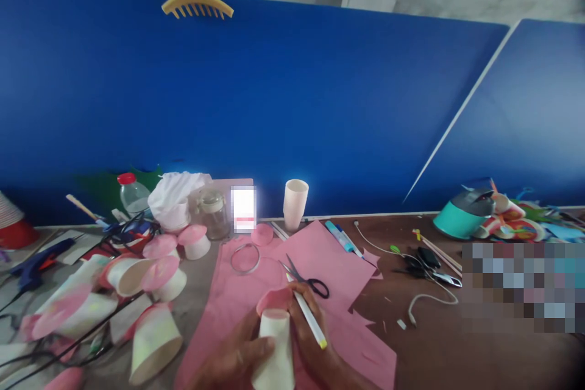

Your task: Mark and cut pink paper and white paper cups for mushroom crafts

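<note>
My left hand is closed around a pale paper cup low in the middle of the head view. At the cup's upper end sits a pink paper piece; whether it is glued on I cannot tell. My right hand grips a white marker pen with a yellow end, and its fingers are at the edge of the pink piece. Just beyond lie scissors with dark handles, on pink paper sheets. A thin ring rests on the paper to their left.
Paper cups with pink pieces crowd the left side, near a blue glue gun and black cords. A cup stack and a glass jar stand at the back. On the right are a white cable and a teal container.
</note>
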Motion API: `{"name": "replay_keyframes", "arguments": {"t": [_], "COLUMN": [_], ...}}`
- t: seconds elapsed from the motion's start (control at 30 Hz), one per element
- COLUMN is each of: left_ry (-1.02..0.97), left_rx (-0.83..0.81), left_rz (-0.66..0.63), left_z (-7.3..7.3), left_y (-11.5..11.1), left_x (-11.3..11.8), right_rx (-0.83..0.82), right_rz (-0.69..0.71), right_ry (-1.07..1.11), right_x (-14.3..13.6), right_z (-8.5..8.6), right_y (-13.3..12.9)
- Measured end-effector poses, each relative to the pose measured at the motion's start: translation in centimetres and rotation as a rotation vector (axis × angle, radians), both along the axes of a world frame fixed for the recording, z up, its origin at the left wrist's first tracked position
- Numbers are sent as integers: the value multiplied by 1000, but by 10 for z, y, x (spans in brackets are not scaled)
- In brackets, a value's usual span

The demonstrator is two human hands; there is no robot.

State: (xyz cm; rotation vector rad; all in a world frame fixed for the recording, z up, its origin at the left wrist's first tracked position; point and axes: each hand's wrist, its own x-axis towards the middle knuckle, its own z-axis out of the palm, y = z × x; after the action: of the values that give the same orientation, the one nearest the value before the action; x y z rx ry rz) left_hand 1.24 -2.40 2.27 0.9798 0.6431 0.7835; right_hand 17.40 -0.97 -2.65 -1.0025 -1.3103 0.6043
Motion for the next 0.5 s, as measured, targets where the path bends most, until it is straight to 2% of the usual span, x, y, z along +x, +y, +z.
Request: {"name": "replay_keyframes", "arguments": {"t": [0.1,0.23,0.3,0.37,0.43,0.5], "left_ry": [51,91,126,176,223,242], "left_rx": [26,21,30,55,93,127], "left_rz": [1,66,198,400,583,698], "left_z": [-5,-16,-21,-23,-23,-20], "left_y": [1,3,5,8,12,14], "left_x": [-7,-12,-11,-10,-9,-8], "right_rx": [-47,-3,-14,-49,-77,-85], "right_rz": [6,-87,-135,-159,-153,-137], "right_ry": [57,30,19,17,19,25], "right_x": [3,8,11,13,13,12], "right_z": [-1,7,12,16,18,19], "right_y": [3,4,5,6,7,7]}}
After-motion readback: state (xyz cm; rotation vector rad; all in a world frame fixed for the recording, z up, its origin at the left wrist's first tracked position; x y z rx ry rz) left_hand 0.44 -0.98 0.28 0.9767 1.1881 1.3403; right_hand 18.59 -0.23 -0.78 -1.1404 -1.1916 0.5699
